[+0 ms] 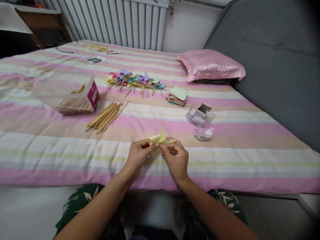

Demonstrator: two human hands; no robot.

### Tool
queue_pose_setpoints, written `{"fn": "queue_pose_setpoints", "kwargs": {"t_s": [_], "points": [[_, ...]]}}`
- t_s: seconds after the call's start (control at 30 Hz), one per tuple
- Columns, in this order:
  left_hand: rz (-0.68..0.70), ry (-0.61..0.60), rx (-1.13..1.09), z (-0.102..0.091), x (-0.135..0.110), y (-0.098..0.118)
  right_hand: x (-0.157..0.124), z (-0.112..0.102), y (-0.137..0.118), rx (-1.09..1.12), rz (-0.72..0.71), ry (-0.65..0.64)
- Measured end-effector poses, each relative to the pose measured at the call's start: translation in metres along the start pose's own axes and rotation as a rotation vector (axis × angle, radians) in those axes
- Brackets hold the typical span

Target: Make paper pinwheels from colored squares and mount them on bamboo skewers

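Note:
A yellow paper pinwheel (160,137) with folded blades is held over the near edge of the bed. My left hand (140,154) pinches its left side between thumb and fingers. From the right, my right hand (176,158) has thumb and fingertips closed at the pinwheel's middle; any small part between those fingertips is too small to make out. Beyond my hands lie a pile of thin wooden sticks (106,116), a stack of coloured paper squares (177,96) and a row of pinwheels on sticks (135,80) in several colours.
A clear plastic box (67,90) with sticks inside stands at left. Two small clear containers (200,115) sit to the right on the striped bedspread (237,143). Farther back are a pink pillow (212,65), a grey headboard (270,66) and a radiator (120,23).

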State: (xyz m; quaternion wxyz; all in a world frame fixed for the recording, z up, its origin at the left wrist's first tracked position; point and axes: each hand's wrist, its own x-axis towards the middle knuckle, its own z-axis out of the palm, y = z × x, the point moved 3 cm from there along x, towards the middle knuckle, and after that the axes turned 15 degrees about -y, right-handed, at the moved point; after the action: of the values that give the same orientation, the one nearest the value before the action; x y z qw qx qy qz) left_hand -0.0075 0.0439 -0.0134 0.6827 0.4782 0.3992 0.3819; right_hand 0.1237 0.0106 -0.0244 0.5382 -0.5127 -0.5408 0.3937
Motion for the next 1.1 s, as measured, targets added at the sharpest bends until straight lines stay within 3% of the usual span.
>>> {"fn": "queue_pose_setpoints", "kwargs": {"t_s": [0.5,0.93,1.1], "points": [[-0.018,0.016,-0.003,-0.001,0.000,0.001,0.010,-0.006,-0.002,-0.032,0.042,-0.081],[-0.017,0.093,0.010,-0.002,0.000,0.002,0.008,-0.006,-0.003,-0.096,-0.028,-0.131],[-0.002,0.172,-0.054,-0.013,0.002,0.007,0.015,-0.026,-0.014,-0.278,-0.150,0.016]]}}
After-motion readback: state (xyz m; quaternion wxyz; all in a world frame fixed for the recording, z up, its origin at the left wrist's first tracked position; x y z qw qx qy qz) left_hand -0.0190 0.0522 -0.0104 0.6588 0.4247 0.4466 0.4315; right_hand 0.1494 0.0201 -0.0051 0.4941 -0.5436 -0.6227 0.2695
